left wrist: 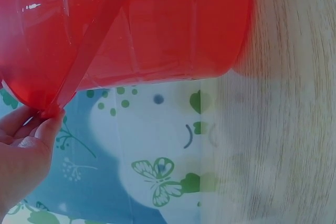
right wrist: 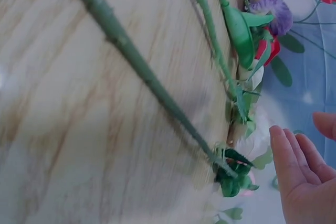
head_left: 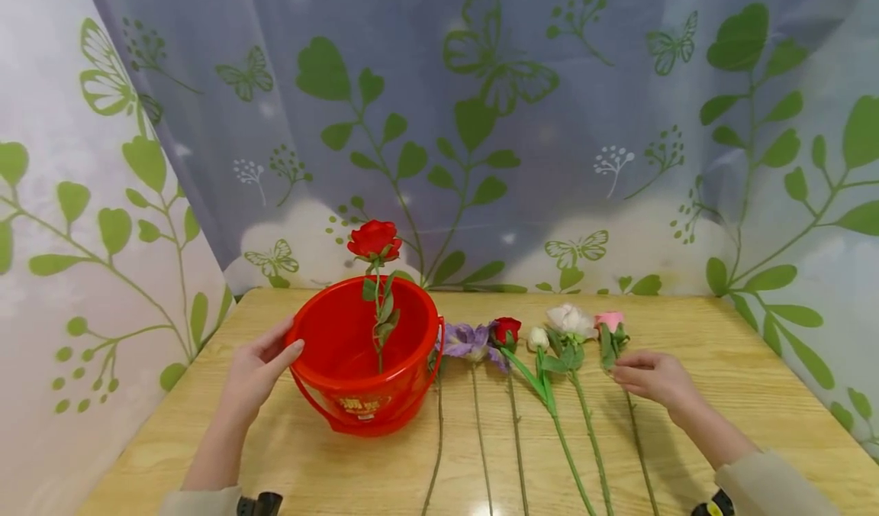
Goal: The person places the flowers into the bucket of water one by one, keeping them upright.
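Observation:
A red plastic bucket point(head_left: 364, 390) stands on the left part of the table, with a red rose point(head_left: 375, 243) upright inside it. My left hand point(head_left: 257, 375) pinches the bucket's rim on its left side, where the handle joins in the left wrist view. To the right, a pink rose point(head_left: 610, 322) lies with its stem toward me. Close beside its leaves is my right hand point(head_left: 655, 381); in the right wrist view its fingers point(right wrist: 299, 163) are nearly straight, the thumb apart, with nothing between them.
Between bucket and right hand, a row of flowers lies on the wooden table point(head_left: 330, 478): a purple flower point(head_left: 467, 342), a smaller red rose point(head_left: 507, 330), a white bud point(head_left: 538, 339) and a whitish bloom point(head_left: 571, 320). A leaf-patterned curtain point(head_left: 412, 58) hangs behind the table.

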The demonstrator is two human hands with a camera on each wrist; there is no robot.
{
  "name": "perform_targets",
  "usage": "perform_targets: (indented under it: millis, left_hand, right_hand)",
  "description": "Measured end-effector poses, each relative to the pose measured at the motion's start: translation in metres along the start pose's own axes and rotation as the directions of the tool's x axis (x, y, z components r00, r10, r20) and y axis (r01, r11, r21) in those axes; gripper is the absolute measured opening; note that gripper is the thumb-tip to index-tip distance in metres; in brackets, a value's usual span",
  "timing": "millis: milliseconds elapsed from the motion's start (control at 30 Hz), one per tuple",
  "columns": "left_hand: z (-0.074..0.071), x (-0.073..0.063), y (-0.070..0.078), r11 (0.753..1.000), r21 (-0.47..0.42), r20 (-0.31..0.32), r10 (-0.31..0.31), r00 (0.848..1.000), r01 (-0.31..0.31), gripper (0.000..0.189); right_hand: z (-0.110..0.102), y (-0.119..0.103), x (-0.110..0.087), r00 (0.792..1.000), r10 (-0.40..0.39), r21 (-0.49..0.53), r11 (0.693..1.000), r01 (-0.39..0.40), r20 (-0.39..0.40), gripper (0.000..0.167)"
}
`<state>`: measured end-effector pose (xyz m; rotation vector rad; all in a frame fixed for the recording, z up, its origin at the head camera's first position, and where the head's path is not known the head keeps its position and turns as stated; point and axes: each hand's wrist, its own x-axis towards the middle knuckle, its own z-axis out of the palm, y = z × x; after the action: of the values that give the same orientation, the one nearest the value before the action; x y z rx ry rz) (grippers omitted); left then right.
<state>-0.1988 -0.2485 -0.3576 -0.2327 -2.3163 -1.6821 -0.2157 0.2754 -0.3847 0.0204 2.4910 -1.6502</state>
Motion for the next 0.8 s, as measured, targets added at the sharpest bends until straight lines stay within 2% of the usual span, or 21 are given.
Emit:
perform_targets:
  millis: [400,600,800]
  left_hand:
    - [0.000,0.001,0.001,1.000,-0.017,0.001,-0.024,1.000,0.024,0.054]
    - [0.001,0.000,0.001,1.000,-0.022,-0.002,-0.019,1.000,0.019,0.053]
    - [-0.001,-0.001,0.003,0.999,-0.010,0.000,-0.043,0.999,0.043,0.054]
  right_hand:
    - [-0.006,0.012,0.001,1.000,0.024,-0.063,0.998,-0.024,-0.002,0.046]
    - [-0.008,0.016,0.001,0.996,0.086,-0.088,0.993,-0.084,0.019,0.046]
    - [-0.006,0.021,0.004,0.995,0.087,-0.088,0.993,-0.083,0.040,0.045]
